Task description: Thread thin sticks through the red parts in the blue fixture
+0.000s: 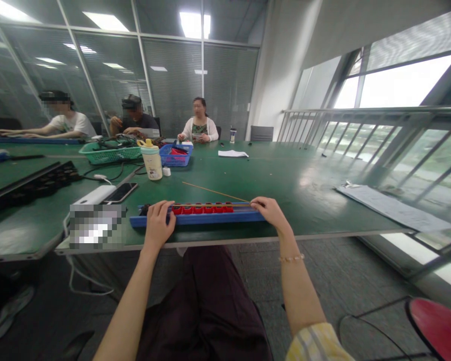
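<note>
A long blue plastic holder (201,218) lies along the near edge of the green table (285,190). A row of several red blocks (203,209) sits in it. My left hand (158,225) clasps the holder's left part, with the fingers over its top. At the right end of the red row, my right hand (270,211) pinches a thin rod (214,204) lying along the blocks. A loose thin wooden stick (214,191) lies on the table just behind the holder. The holder's far left end is dark and hard to make out.
Behind the holder stand a plastic bottle (151,163), a blue basket (176,155) and a green basket (105,154) holding cables. A phone (121,192) and power bank (93,195) lie left, papers (393,208) right. Several co-workers (199,125) sit across the table.
</note>
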### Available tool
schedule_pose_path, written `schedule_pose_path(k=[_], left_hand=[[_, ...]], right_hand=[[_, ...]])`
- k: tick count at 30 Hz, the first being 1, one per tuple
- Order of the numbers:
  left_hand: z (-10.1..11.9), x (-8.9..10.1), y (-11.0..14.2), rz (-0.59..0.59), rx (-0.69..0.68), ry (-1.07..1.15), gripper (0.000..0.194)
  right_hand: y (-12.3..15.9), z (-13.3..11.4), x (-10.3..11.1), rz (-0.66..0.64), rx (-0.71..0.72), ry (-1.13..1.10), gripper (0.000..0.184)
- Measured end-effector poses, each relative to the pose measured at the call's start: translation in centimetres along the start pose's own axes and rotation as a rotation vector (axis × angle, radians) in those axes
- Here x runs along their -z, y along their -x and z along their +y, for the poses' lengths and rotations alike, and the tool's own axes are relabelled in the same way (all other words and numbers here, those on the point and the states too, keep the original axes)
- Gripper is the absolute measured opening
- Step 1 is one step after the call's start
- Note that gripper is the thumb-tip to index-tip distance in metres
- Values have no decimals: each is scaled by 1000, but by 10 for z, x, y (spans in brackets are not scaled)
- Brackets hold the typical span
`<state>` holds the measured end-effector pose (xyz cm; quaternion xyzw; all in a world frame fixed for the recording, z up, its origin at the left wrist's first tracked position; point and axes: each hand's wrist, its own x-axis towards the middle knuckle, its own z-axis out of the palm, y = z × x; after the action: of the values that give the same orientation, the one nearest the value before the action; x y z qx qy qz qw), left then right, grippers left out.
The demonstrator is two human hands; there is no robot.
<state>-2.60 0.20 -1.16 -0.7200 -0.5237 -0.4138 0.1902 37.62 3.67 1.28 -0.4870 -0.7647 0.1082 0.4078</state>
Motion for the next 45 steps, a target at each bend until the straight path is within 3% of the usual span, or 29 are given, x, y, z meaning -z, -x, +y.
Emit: schedule_pose_path(k=[29,45], left_hand=[[-3,-3,1,-29,19,22,34],[2,3,0,-31,-21,44,33]], right_hand=[[0,4,-3,20,31,-9,23],[-2,5,-10,114,114,-5,20]])
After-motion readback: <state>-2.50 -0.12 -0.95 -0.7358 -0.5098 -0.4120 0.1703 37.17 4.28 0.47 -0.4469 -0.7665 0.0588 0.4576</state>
